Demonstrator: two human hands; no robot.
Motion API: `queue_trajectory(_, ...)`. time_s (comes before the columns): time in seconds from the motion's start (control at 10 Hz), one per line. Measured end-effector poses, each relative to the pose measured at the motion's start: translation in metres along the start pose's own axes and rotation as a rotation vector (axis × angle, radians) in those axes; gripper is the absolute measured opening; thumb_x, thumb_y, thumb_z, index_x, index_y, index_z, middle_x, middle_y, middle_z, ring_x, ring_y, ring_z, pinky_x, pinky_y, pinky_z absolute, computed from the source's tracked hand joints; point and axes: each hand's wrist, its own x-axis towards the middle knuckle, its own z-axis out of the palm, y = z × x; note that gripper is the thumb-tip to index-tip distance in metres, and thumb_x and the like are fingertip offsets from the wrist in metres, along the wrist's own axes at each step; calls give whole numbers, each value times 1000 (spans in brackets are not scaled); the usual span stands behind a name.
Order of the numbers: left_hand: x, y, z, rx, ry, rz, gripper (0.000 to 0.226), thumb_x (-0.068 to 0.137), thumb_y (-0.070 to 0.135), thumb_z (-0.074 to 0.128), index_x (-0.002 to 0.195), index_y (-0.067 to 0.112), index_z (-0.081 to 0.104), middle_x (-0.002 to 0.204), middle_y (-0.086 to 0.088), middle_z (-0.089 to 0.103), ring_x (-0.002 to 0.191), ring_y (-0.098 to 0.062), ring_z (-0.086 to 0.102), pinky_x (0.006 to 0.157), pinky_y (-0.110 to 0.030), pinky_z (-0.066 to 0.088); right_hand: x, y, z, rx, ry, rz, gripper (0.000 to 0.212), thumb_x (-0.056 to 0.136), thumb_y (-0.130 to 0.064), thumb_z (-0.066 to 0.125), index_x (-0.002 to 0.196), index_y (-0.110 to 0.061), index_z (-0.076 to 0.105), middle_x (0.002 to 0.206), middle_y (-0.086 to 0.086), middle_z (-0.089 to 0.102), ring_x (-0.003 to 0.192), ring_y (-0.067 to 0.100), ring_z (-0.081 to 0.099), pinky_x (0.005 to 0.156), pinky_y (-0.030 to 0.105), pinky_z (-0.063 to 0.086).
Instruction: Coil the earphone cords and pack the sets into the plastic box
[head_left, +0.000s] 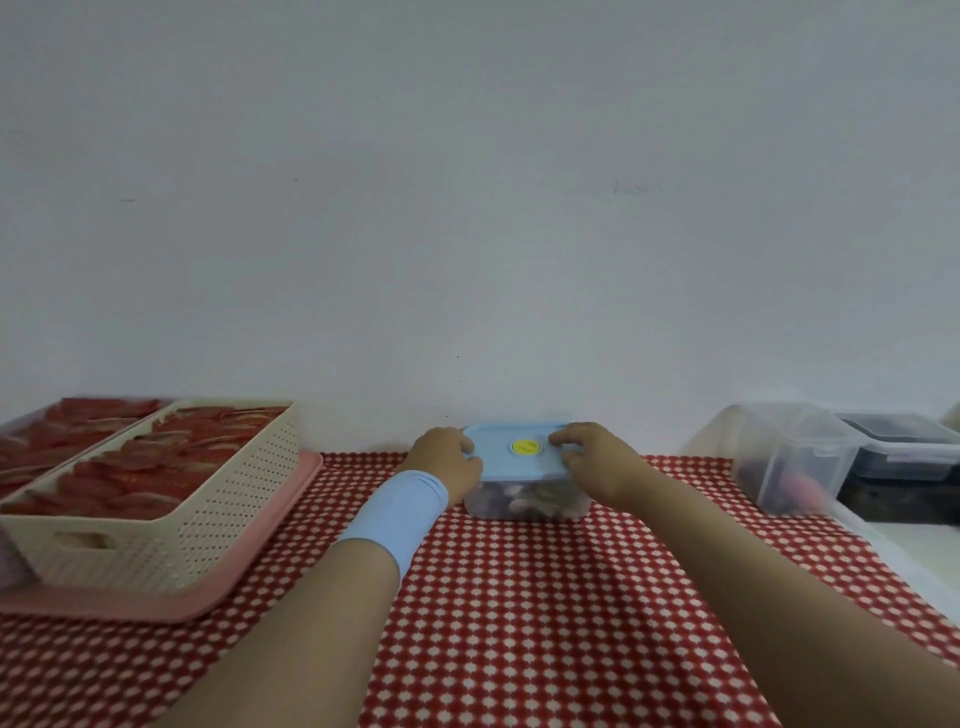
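Over red-checked worktop cloth (519, 597), my left hand (448, 460) and right hand (597, 461) clasp the pale-blue lid (519, 465) of the clear plastic box (524, 503).

Open checkered tablecloth (545, 597) in front of the plastic box (524, 506), wall (467, 208) close behind it, cream basket (182, 535) on pink tray (260, 571) blocking the left, clear bin (795, 462) crowding the right edge

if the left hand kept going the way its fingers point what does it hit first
The left hand touches the blue lid at its left edge, fingers aimed right across it. Going on, it would likely meet the yellow knob at the lid's middle first, though depth is unclear.
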Motion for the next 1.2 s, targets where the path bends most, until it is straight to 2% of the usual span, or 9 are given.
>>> queue_trajectory(0.1,4,3,7,47,22,27,27,93,17,46,112,2,59,129,-10,49,115,-24,51,98,-34,46,4,3,-2,-77,-6,-32,41,103,-18,41,141,-19,56,156,5,40,141,22,37,119,29,21)
queue_trajectory(0.3,-3,-4,34,-50,-33,137,45,105,12,26,151,9,28,163,-4,13,149,-18,13,120,-26,11,0,12,14,-166,-140,-8,49,110,-23,18,160,-17,17,168,12,-1,155,26,-2,125,32,-3)
queue_trajectory(0.5,4,-3,31,-130,-118,72,51,108,19,22,156,9,10,165,-2,-6,152,-15,2,119,-25,4,-5,6,11,-49,-119,39,54,111,-25,23,160,-10,9,168,11,-8,155,25,2,122,30,3)
queue_trajectory(0.7,2,0,37,-354,-16,-41,54,105,20,37,154,12,17,158,-9,12,144,-24,23,117,-32,19,-11,7,14,255,-38,135,51,110,-23,32,156,-5,25,168,12,8,155,26,6,123,33,8)
queue_trajectory(0.8,0,-2,37,-431,29,-38,56,104,21,42,154,14,18,154,-10,20,140,-24,30,115,-32,23,-13,7,14,388,54,110,55,104,-20,50,155,-9,30,157,9,34,135,22,40,106,24,36)
queue_trajectory(0.9,-3,-4,41,-529,60,-58,53,104,24,44,152,16,25,154,-9,28,139,-23,34,113,-32,27,-18,9,20,496,71,147,59,104,-27,53,157,-18,28,153,8,40,120,19,46,90,20,41)
queue_trajectory(1.0,-3,-4,43,-573,65,-64,49,104,25,43,151,17,30,152,-7,35,138,-22,36,113,-34,30,-16,10,22,513,84,151,63,103,-31,53,158,-20,24,158,7,36,137,25,42,106,30,36)
queue_trajectory(1.1,-7,-4,39,-613,64,-33,47,103,24,45,149,18,34,149,-5,41,131,-19,42,108,-31,35,-22,5,17,573,77,109,55,103,-27,55,153,-18,34,144,3,47,118,21,51,84,15,48)
queue_trajectory(1.2,-13,-3,33,-612,54,-44,41,104,29,41,145,22,40,145,-2,47,119,-12,46,98,-25,35,-25,6,11,636,88,165,63,103,-36,53,157,-17,26,155,6,41,131,23,47,103,27,40)
